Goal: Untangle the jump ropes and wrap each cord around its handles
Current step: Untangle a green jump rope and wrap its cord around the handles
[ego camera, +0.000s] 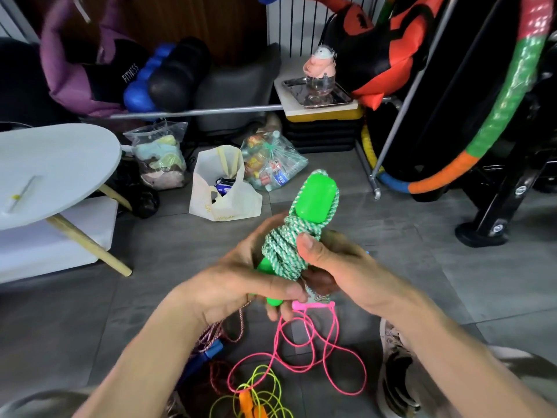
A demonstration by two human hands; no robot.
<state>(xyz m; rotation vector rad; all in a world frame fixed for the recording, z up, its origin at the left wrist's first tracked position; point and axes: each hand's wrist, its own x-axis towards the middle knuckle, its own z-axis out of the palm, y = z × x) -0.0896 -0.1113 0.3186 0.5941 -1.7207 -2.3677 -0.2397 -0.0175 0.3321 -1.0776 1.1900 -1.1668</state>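
Right now your left hand (pixel 241 285) grips the lower green handles (pixel 316 197), and your right hand (pixel 328 260) pinches the green-white cord (pixel 283 251) wound round them, held above the floor (pixel 422 267). Long axis runs up and away, tipped right. Ease that thumb before tucking the end and the coils likely spring loose, dropping into the pink rope (pixel 301 351) below.
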